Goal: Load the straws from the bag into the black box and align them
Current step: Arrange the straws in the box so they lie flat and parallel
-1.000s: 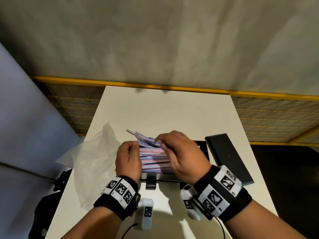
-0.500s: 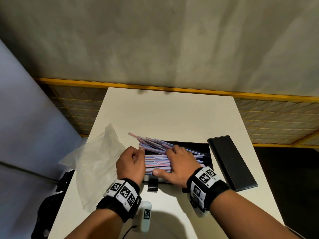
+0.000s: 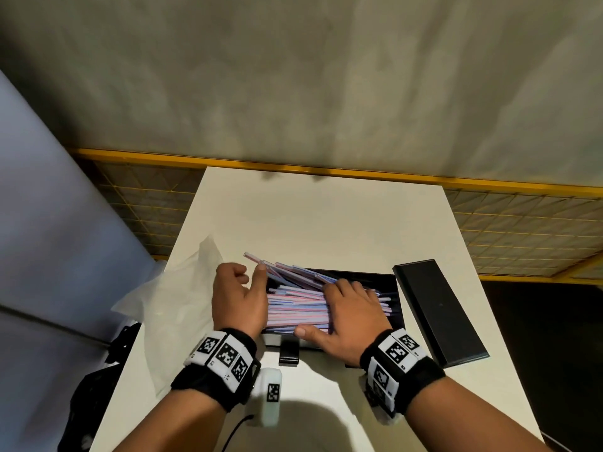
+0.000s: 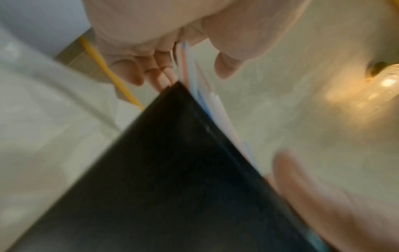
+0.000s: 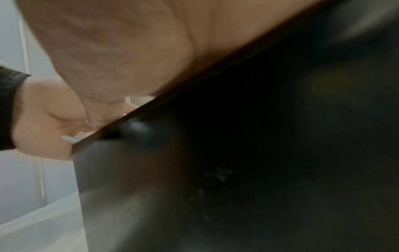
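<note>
From the head camera we are looking down on a white bench (image 3: 326,216) with the black box (image 3: 390,282) near its close edge. The straws (image 3: 297,305), pink and blue striped, are lying in the box, a few angling up over its far-left corner. Our left hand (image 3: 239,298) is sitting at the box's left end, thumb against the straw tips and the other fingers curled in, gripping nothing. Our right hand (image 3: 350,309) is lying flat on the pile, fingers fairly straight, thumb along the near wall. The clear bag (image 3: 169,308) is lying left of the box, the black lid (image 3: 437,308) right of it.

The left wrist camera, blurred, is showing what the head view hides: the box's outer wall (image 4: 172,170) from below, straw ends (image 4: 187,68) poking past its corner between thumb and curled fingers (image 4: 134,71).

The right wrist camera is showing the palm (image 5: 129,51) pressing over the box rim (image 5: 194,85); we cannot tell the fingers' state here. The other hand (image 5: 47,119) is showing beyond, at the box's end.
</note>
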`<state>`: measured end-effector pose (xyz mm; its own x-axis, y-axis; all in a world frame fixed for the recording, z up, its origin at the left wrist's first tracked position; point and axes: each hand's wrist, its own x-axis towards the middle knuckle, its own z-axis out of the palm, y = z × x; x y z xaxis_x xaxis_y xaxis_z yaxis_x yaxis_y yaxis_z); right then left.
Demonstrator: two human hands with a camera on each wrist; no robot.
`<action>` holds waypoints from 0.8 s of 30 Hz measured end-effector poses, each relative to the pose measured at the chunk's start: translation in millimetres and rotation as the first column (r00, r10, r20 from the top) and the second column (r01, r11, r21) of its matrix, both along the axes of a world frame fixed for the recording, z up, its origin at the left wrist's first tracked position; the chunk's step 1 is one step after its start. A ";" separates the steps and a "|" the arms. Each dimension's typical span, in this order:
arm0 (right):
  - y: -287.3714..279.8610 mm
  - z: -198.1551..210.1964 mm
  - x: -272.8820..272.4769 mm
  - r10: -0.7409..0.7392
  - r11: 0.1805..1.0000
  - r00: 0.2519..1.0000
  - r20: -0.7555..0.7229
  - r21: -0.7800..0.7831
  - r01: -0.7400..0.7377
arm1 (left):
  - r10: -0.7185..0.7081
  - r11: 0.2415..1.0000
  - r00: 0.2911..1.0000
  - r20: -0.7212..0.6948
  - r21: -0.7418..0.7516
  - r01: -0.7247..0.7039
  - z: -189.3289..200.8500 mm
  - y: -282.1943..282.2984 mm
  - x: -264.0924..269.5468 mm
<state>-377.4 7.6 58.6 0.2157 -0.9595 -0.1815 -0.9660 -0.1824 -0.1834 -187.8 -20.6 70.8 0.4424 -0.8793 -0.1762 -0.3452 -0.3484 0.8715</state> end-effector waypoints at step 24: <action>-1.3 26.6 -16.0 -0.133 0.990 0.968 0.211 -0.017 0.139 | -0.338 0.934 0.808 0.483 0.067 0.351 49.5 -24.6 3.9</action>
